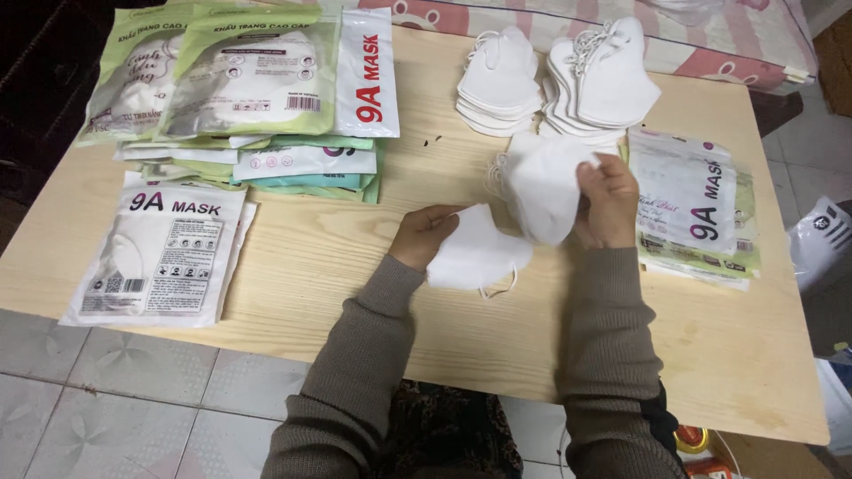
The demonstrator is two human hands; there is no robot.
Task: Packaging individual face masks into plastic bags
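Two masks in my grip: left hand (pixel 426 232) pinches one mask (pixel 475 255), right hand (pixel 608 200) clutches a bundle (pixel 541 186) (loosely) — it may fan out and spill.

Green-white flat packets (pixel 257 89) stacked left; another pile (pixel 697 208) lies right.

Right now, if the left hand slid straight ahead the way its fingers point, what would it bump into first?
The left hand holds one white mask and points right, toward the bunch of masks in the right hand. It would probably meet that bunch first, though depth is hard to judge.
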